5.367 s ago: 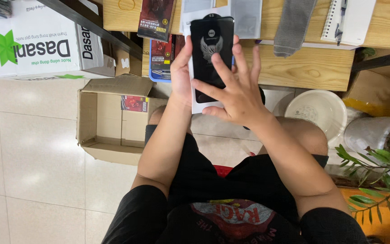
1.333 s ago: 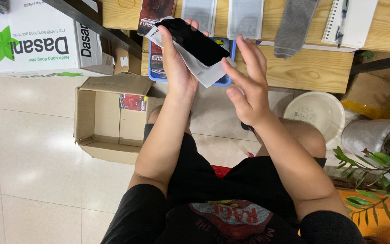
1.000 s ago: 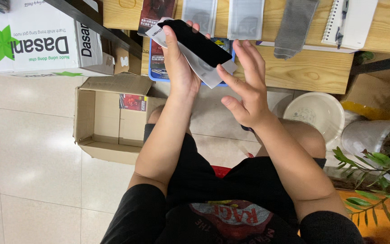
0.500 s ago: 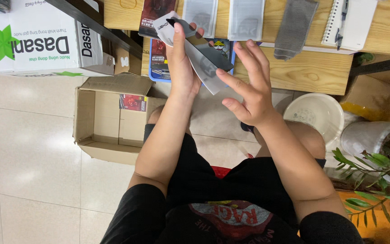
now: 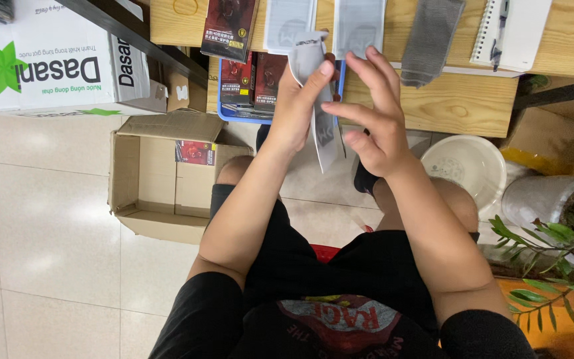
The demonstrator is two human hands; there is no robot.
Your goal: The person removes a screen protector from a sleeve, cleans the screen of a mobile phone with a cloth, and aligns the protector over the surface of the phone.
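Note:
I sit on a low seat and look down at my knees. My left hand [image 5: 293, 110] grips a thin flat grey sleeve with a dark screen protector [image 5: 319, 113], turned almost edge-on to the camera. My right hand [image 5: 373, 116] hovers just right of it, fingers spread, its fingertips at the sleeve's edge and holding nothing. Behind both hands lies a low wooden bench [image 5: 460, 100] with two more pale flat sleeves [image 5: 359, 23] and dark red printed packages [image 5: 228, 26].
An open cardboard box [image 5: 147, 176] with a small red package inside stands on the tiled floor at my left. A white printed carton [image 5: 54, 60] sits behind it. A white bowl [image 5: 466, 166], a potted plant [image 5: 566, 226], a grey cloth [image 5: 430, 36] and a notebook with pen [image 5: 509, 30] lie to the right.
The screen protector was held flat, face to the camera, by both hands. My left hand has since turned it up onto its edge, and my right hand has let go.

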